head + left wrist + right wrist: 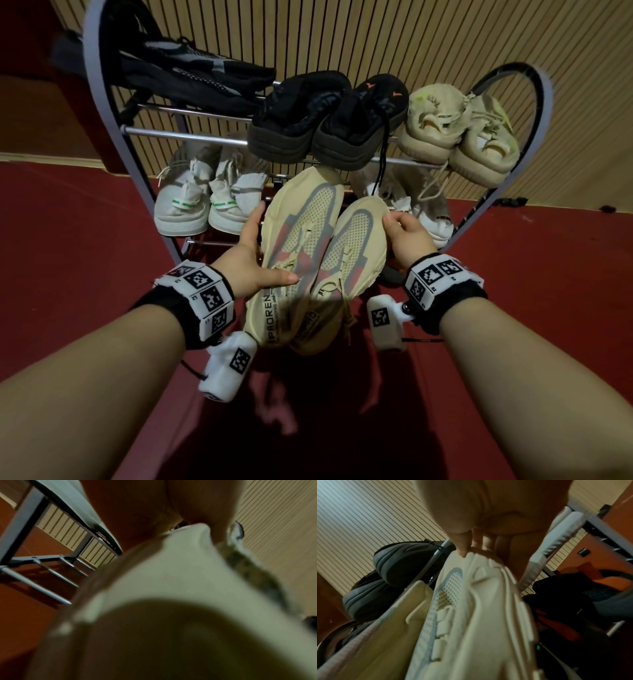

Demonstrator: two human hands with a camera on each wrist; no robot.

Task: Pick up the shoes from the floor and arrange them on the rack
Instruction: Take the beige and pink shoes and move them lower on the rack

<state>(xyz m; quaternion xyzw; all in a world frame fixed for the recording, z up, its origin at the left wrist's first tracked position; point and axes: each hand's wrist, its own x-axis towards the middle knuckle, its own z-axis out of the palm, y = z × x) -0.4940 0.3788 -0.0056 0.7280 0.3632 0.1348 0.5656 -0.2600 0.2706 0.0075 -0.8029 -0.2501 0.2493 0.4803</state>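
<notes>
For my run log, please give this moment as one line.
left hand: holds cream shoes | right hand: grips toe | rack: not yet placed

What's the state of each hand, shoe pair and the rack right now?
Left hand: holds the cream pair, thumb across the laces.
Right hand: fingers pinch the right shoe's toe.
Cream pair: held together, toes toward the rack.
Rack: upright, loaded.
Black pair: on the rack.
</notes>
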